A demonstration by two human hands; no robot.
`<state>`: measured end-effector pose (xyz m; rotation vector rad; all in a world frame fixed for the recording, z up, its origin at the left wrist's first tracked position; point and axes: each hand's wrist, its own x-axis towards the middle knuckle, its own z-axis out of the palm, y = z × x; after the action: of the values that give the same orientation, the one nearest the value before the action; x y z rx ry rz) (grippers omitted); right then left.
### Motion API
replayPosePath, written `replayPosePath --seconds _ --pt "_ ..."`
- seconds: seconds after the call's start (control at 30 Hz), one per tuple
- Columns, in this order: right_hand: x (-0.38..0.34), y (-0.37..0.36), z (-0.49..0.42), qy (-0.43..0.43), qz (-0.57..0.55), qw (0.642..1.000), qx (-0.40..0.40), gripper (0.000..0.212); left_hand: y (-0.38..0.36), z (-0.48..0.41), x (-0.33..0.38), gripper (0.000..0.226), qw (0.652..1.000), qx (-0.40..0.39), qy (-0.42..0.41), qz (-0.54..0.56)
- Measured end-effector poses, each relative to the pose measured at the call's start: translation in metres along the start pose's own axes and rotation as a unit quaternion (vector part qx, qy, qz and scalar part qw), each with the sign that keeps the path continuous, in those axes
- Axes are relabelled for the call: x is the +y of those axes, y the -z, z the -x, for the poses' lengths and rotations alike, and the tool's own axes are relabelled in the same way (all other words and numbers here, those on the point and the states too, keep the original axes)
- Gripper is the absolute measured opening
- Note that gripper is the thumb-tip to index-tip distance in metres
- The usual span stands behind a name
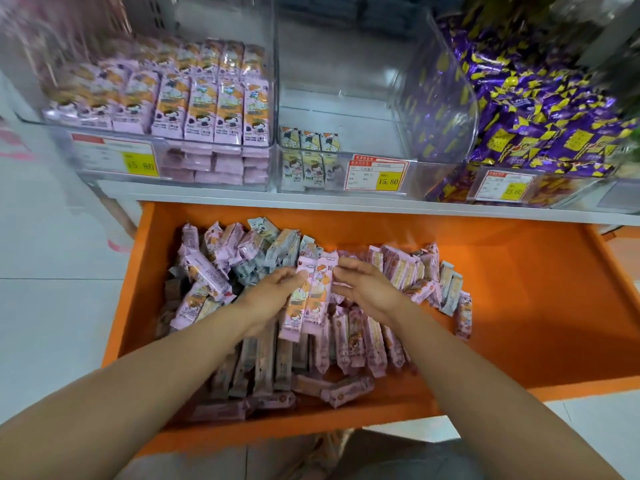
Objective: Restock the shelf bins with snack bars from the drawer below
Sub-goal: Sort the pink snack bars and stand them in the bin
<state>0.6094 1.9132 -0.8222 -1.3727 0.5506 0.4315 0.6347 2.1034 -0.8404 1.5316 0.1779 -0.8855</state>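
From the head view, both hands meet over the middle of the open orange drawer [519, 306]. The left hand [277, 289] curls its fingers round the left edge of a small bundle of pink snack bars [313, 299]. The right hand [369, 289] pinches the bundle's right edge, so the bundle is grasped between the two hands, just above the heap below.

That heap of loose bars [349, 341] fills the left and middle of the drawer. Most are pink, with some grey-blue bars [263, 268] mixed in toward the back left. The right part of the drawer floor is bare orange.

Above the drawer, a white shelf [242, 197] carries three clear bins side by side. The left bin [52, 131] is packed with rows of pink bars [207, 105]. The middle bin [346, 109] holds only a few pale bars [310, 157] at its front left corner. The right bin [436, 109] is heaped with purple-and-yellow sweets [540, 109]. A price tag [377, 176] on the middle bin reads 15.80.

To the left lies a pale tiled floor [45, 306].
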Motion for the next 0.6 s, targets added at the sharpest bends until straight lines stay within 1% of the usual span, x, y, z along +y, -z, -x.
replayPosePath --seconds 0.07,0.13,0.23,0.27,0.4,0.43,0.53,0.57,0.6 --pt "-0.002 -0.014 0.005 0.006 -0.013 1.0 0.005 0.038 0.003 0.008 0.004 0.059 1.0 0.015 0.004 0.02" --pt "-0.005 -0.027 0.01 0.012 -0.012 1.0 0.008 0.034 0.009 0.019 0.007 0.061 1.0 0.022 0.001 0.016" --pt "-0.011 -0.048 0.02 0.022 0.018 1.0 -0.004 0.03 0.021 0.034 0.009 0.063 0.999 0.034 -0.003 0.018" --pt "-0.014 -0.055 0.023 0.026 0.026 0.999 -0.006 0.027 0.026 0.038 0.008 0.066 0.999 0.031 -0.002 0.023" --pt "-0.024 -0.082 0.035 0.046 0.051 0.998 -0.006 0.007 0.043 0.063 0.008 0.097 1.0 -0.011 -0.009 0.022" --pt "-0.026 -0.089 0.037 0.05 0.052 0.997 -0.007 0.005 0.048 0.071 0.011 0.103 0.999 -0.013 -0.023 0.022" --pt "-0.033 -0.106 0.045 0.062 0.072 0.995 -0.025 0.01 0.069 0.078 0.007 0.13 0.998 -0.004 -0.066 0.011" --pt "-0.035 -0.111 0.048 0.07 0.093 0.993 -0.031 0.013 0.077 0.076 0.004 0.133 0.997 -0.001 -0.077 0.016" --pt "-0.038 -0.117 0.051 0.078 0.119 0.989 -0.038 0.019 0.082 0.082 0.006 0.13 0.996 -0.001 -0.086 0.019"
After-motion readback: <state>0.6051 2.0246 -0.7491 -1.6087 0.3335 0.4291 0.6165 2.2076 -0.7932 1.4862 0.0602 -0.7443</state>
